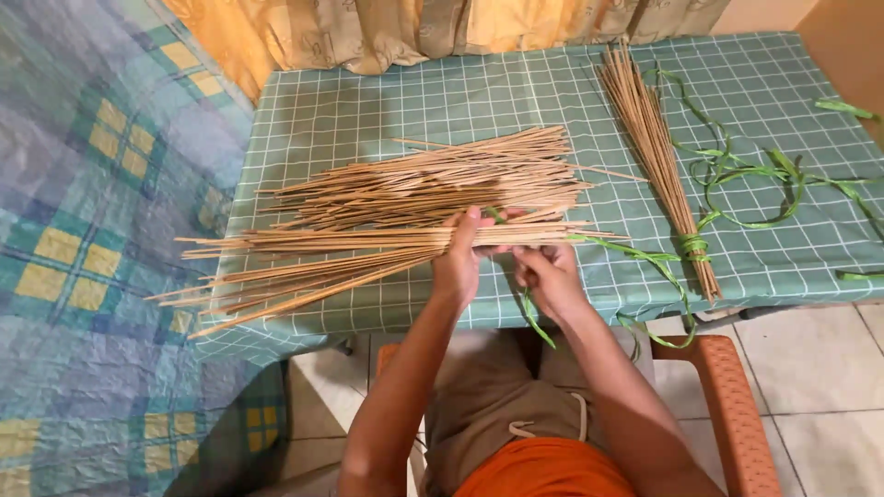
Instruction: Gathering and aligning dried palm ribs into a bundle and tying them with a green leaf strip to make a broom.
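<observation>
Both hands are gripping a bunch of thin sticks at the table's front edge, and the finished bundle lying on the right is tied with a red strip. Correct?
Not quite: the head view shows the strip binding the finished bundle is green, not red. The rest holds: the left hand and right hand grip a bunch of thin sticks at the front edge of the table, and the tied bundle lies on the right.

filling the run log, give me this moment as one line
left hand: grips stick bundle | right hand: on green strip | tied bundle: right on table
</observation>
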